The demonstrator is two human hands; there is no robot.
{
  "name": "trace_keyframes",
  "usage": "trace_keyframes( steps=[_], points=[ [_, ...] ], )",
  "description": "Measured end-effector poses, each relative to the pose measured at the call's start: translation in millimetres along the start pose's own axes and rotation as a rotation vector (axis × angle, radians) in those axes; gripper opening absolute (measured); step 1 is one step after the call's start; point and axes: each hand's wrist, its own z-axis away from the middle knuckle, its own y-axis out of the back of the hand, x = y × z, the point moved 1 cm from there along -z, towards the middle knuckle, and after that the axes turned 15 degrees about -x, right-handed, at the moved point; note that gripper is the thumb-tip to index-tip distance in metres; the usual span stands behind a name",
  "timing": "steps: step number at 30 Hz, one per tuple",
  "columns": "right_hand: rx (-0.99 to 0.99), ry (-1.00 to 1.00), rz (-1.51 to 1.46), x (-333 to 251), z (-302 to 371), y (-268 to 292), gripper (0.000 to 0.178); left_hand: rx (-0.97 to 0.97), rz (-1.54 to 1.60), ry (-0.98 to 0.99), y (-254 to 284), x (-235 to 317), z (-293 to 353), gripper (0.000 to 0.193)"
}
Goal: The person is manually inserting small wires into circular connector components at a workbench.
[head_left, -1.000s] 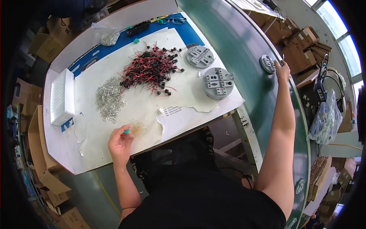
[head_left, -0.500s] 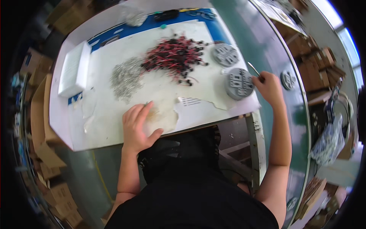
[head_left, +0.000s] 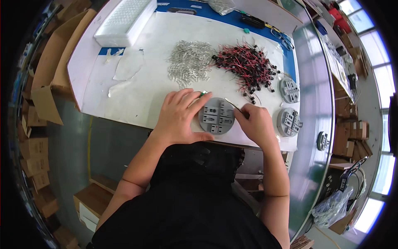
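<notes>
A grey round fixture (head_left: 217, 116) with slotted blocks and small dark parts on its top lies on the table in front of me. My left hand (head_left: 179, 115) curves round its left side, the thumb at the near edge and the index finger at the far edge. Beside that index fingertip shows a small green piece (head_left: 203, 94). My right hand (head_left: 256, 123) pinches a slim pointed metal tool (head_left: 233, 104), its tip over the fixture's upper right. Whether the tool touches the fixture, I cannot tell.
Beyond my hands lie a heap of small clear silvery parts (head_left: 190, 61) and a pile of red-and-black wired parts (head_left: 245, 65). Two more grey fixtures (head_left: 289, 90) stand at the right. A white foam tray (head_left: 124, 25) is at the far left, a black-handled tool (head_left: 252, 20) at the back.
A grey fixture now sits between my hands, brought over from the right. My right hand has come inward with the tool; my left hand has gone from the bare tabletop to the fixture. The view has shifted.
</notes>
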Motion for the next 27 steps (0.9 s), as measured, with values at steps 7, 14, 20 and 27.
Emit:
trace_keyframes(
  steps=[7,14,20,27],
  points=[
    [-0.012,0.400,0.003,-33.4,-101.1,11.9,0.020,-0.029,0.046,0.027,-5.3,-4.5,-9.3,0.103],
    [-0.154,0.361,0.051,-41.2,-133.6,-4.1,0.019,-0.068,0.143,0.058,-8.7,-7.1,-11.0,0.100],
    [-0.095,0.345,-0.001,-34.2,-119.1,-8.7,0.015,-0.103,0.131,0.041,-6.3,-6.2,-11.9,0.102],
    [-0.014,0.112,-0.449,-10.3,-67.6,7.2,0.011,-0.105,0.239,0.043,0.8,-10.5,-5.5,0.105]
  ],
)
